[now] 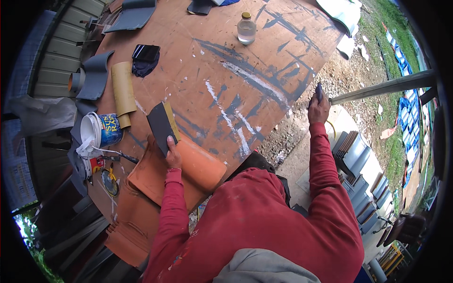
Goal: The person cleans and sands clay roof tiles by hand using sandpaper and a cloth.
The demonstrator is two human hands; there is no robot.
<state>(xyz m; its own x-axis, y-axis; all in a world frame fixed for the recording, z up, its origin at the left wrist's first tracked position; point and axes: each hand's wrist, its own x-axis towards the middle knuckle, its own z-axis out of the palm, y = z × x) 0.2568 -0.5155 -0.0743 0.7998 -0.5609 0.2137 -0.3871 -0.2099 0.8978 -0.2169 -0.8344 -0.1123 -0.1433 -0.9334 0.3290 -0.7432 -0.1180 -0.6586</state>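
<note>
My left hand (173,154) grips the lower edge of a dark grey sheet with a yellowish back (159,126), which looks like sandpaper, thumb on the grey face. Under that hand a curved orange roof tile (203,162) lies along the near edge of the table. My right arm reaches out past the table's right edge. At its end, my right hand (319,111) is closed around a small dark object (319,89) that sticks up from the fingers; its kind is not clear.
A paint-streaked wooden table (207,70) bears a lidded glass jar (246,30), a phone (146,53), a tan roll (121,89) and a paint bucket (106,129). Grey roof tiles (356,153) stand in rows at the right below a wooden pole (382,88). More orange tiles (130,236) are stacked lower left.
</note>
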